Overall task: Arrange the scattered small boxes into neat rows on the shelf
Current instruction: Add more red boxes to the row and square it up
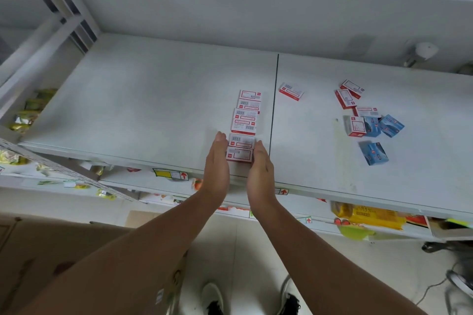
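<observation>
A column of several red-and-white small boxes point(245, 121) runs front to back on the white shelf point(143, 100), just left of the seam. My left hand point(217, 163) and my right hand point(259, 169) are held flat, palms facing each other, pressing the sides of the two nearest boxes point(240, 149) at the shelf's front edge. On the right panel lie a lone red-and-white box point(291, 91), a loose cluster of red-and-white boxes point(349, 98), one more standing on end point(355, 126), and three blue boxes point(384, 126), one apart point(374, 153).
A dark seam point(274, 107) splits the shelf top into two panels. A small white object point(422, 52) sits at the back right. Lower shelves hold snack packets point(368, 216) and price tags point(170, 174). A cardboard box point(51, 250) stands at the lower left.
</observation>
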The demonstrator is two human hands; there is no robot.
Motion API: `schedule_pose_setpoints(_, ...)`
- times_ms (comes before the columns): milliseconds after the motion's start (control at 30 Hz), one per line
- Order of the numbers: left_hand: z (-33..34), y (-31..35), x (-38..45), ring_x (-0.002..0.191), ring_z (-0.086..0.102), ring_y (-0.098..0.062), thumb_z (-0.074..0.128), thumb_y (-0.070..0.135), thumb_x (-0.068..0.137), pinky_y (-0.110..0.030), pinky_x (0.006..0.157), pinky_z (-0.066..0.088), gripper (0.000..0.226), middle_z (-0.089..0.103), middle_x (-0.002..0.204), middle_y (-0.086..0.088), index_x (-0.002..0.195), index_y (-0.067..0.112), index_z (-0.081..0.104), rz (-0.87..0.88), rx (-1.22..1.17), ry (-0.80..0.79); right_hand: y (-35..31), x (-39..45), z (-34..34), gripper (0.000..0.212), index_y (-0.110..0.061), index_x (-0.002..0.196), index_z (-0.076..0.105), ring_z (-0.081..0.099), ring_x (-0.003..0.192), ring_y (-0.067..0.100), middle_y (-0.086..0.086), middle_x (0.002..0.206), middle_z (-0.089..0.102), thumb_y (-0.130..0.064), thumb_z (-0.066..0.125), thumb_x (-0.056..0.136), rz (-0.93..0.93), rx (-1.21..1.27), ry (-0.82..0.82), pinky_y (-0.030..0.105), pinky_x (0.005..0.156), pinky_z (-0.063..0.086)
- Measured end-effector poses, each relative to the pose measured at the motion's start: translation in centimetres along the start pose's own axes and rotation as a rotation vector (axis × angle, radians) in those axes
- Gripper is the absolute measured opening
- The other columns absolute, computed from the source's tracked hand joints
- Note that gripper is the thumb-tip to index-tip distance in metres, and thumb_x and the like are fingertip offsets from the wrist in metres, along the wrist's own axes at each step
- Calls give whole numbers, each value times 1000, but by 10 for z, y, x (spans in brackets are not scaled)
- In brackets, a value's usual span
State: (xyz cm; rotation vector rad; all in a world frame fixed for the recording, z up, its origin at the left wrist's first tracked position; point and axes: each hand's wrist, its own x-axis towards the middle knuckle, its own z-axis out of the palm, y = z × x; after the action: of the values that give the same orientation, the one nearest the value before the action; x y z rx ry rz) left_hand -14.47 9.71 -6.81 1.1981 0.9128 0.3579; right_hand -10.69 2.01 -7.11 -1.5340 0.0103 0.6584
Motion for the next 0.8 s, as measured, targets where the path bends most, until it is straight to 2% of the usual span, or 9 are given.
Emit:
schedule_pose_setpoints(100,0,0,4,119,49,4,25,55,111,-26,108,28,39,51,129,28,144,42,41,0,7,-1,-3,2,1,43,-39,143,52,58,110,-8,-19,127,65,-54,29,111,-13,3,-4,14,92,40)
schedule_pose_setpoints(167,0,3,7,129,42,-1,24,57,111,-27,109,26,47,47,141,21,152,38,39,-11,5,-3,-4,5,3,43,-39,145,51,57,112,-7,-17,130,64,-53,29,111,-16,-5,-3,18,97,39)
schedule_pose_setpoints(233,1,6,10,131,40,1,24,58,110,-25,111,25,55,45,150,18,158,34,37,-4,3,-12,-3,9,4,45,-38,147,50,56,118,-4,-16,135,63,-54,29,111,-29,-9,1,25,105,39)
schedule_pose_setpoints(300,2,10,11,119,49,17,23,56,111,-12,105,29,48,53,139,31,152,39,41,15,14,-12,-3,12,6,45,-38,148,51,56,123,0,-16,136,63,-54,30,111,-33,-6,8,28,110,38)
schedule_pose_setpoints(367,5,16,9,90,56,31,22,50,113,4,81,37,30,61,103,46,130,45,48,16,33,-19,-3,15,6,45,-37,149,51,57,124,-1,-15,136,63,-52,30,111,-34,-5,6,24,107,39)
schedule_pose_setpoints(433,8,21,7,81,56,33,21,45,115,7,67,38,27,61,87,46,117,48,48,41,42,-34,-6,17,7,44,-38,148,51,58,121,-4,-16,135,64,-52,30,111,-31,0,-2,17,99,41)
schedule_pose_setpoints(567,9,22,13,81,53,35,20,46,114,9,66,36,26,53,100,45,124,47,45,59,46,-51,-9,22,7,44,-39,147,51,58,116,-10,-17,134,64,-51,30,112,-31,0,-7,10,91,41)
schedule_pose_setpoints(667,12,25,18,79,54,35,20,42,115,9,66,37,26,52,100,42,122,45,45,67,47,-65,-11,26,6,43,-37,147,52,60,108,-17,-17,133,65,-49,30,112,-35,0,-7,3,83,43)
schedule_pose_setpoints(800,17,30,22,79,56,33,20,40,115,7,65,38,26,54,99,41,117,46,46,68,45,-72,-14,32,8,44,-36,147,52,61,115,-8,-15,134,66,-49,30,112,-35,7,1,6,86,43)
